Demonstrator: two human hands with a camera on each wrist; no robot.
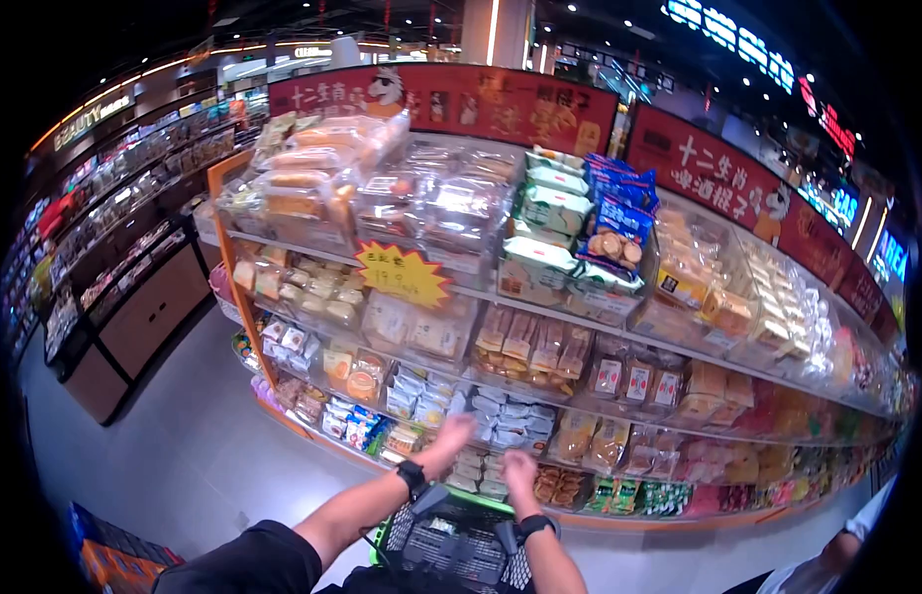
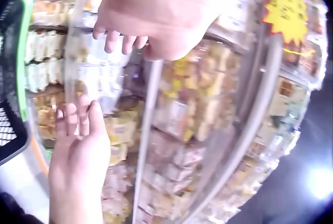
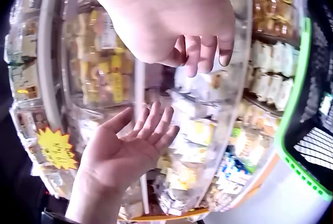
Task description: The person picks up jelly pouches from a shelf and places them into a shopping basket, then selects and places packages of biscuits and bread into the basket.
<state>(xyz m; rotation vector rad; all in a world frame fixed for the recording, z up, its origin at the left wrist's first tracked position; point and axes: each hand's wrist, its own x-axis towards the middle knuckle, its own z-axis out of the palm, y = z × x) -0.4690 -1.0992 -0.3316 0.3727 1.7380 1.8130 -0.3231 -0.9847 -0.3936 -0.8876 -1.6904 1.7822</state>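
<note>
Both hands reach over the shopping cart toward the lower shelf tiers. My left hand [image 1: 449, 439] has its fingers stretched toward a clear bin of white packets [image 1: 511, 424], with nothing in its grasp. Palm up in the right wrist view, the same left hand [image 3: 127, 146] shows spread, bare fingers. Close by on the right, my right hand [image 1: 519, 469] is also without anything in it. Its loosely bent fingers hang before the white packets [image 3: 190, 104] in the right wrist view. In the left wrist view the right hand [image 2: 80, 146] shows a bare palm.
The green-rimmed black cart [image 1: 446, 549] stands between my arms, against the shelf. Packaged pastries [image 1: 530, 346] fill the tiers, with a yellow price sign [image 1: 402, 275] on the left. A separate counter [image 1: 114, 361] stands farther left. Another person's arm [image 1: 842, 549] shows at lower right.
</note>
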